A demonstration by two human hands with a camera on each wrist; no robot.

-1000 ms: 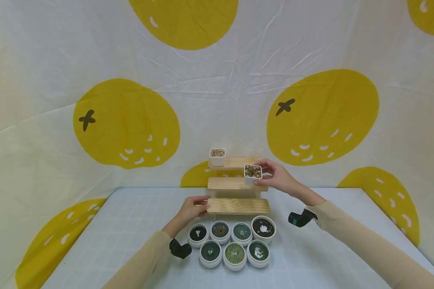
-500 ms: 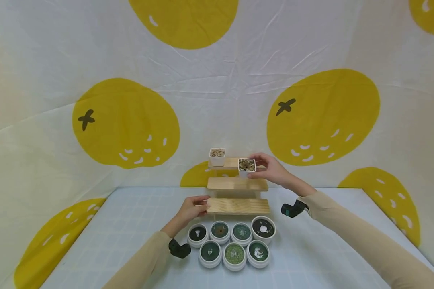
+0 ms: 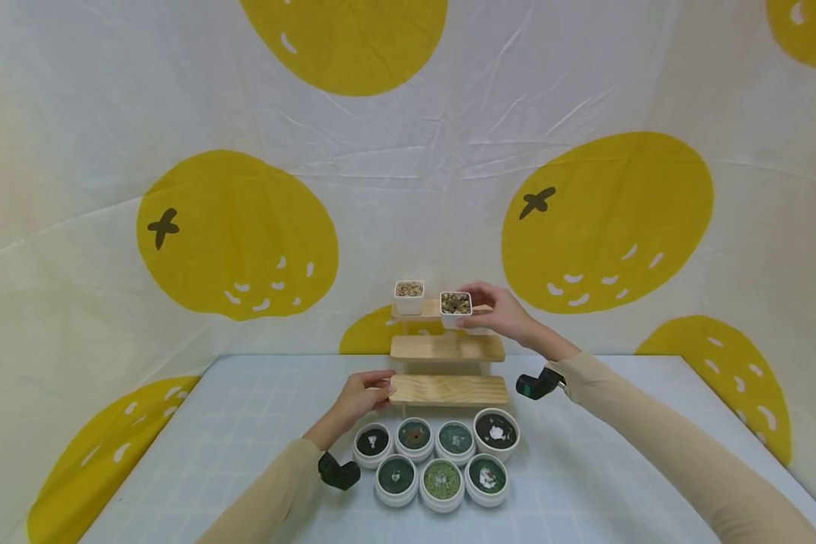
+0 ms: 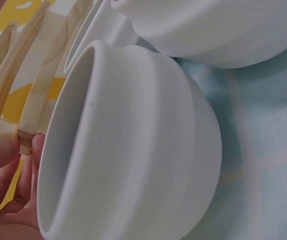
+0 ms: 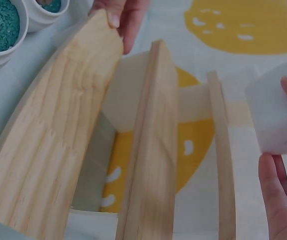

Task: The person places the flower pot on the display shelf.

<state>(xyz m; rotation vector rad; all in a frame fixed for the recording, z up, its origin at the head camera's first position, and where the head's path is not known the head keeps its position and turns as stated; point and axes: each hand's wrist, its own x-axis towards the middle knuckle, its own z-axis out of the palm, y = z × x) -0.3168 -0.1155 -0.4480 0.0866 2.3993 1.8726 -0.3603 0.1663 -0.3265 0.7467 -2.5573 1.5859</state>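
My right hand [image 3: 503, 313] holds a small square white pot [image 3: 456, 305] topped with pebbles, thumb at the front and fingers behind. In the head view the pot overlaps the top board [image 3: 431, 309] of a three-step wooden plant stand. The right wrist view shows the pot's plain white side [image 5: 276, 117] beyond the top board's edge. A similar square pot [image 3: 409, 297] of paler pebbles stands on that board's left end. My left hand [image 3: 357, 400] pinches the left end of the lowest board [image 3: 449, 390]; the left wrist view shows thumb and fingers [image 4: 1, 150] on it.
Several round white pots, including a green-filled one [image 3: 442, 480], stand close together in front of the stand, near my left wrist. The middle board [image 3: 446, 347] bears nothing. Behind the table [image 3: 258, 423] hangs a white cloth [image 3: 408, 189] with big yellow fruit shapes.
My right hand has carried the square pot leftward and up, from over the middle board to the top board. The left hand stays on the lowest board.
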